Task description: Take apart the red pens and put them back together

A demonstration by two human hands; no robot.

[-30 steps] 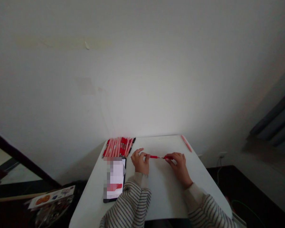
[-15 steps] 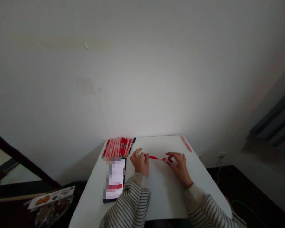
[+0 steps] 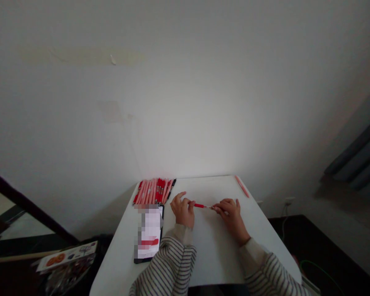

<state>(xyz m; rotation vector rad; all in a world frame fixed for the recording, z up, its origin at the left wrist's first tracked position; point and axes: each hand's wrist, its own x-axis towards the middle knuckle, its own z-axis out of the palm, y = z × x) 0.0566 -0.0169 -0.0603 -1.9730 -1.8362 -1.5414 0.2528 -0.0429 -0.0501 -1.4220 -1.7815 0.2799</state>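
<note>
Between my hands, above the white table, a red pen (image 3: 199, 205) is held roughly level. My left hand (image 3: 183, 211) pinches its left end with thumb and forefinger, the other fingers raised. At the pen's right end, my right hand (image 3: 231, 216) closes thumb and fingers around the tip area, which they mostly cover. To the left, a row of pink, red and black pens (image 3: 152, 191) lies side by side. Just below that row rests a phone (image 3: 151, 234) with a lit, partly blurred screen.
The white table (image 3: 209, 263) stands against a pale wall (image 3: 203, 102). A single pink pen (image 3: 242, 187) lies near its far right edge. At lower left is a dark container (image 3: 77, 275) with plastic-wrapped stuff. A wall socket (image 3: 289, 200) with a cable is on the right.
My right-hand fingers have curled in more tightly at the pen's right end, hiding the red part that showed there. My left hand has shifted very slightly right, still pinching the pen.
</note>
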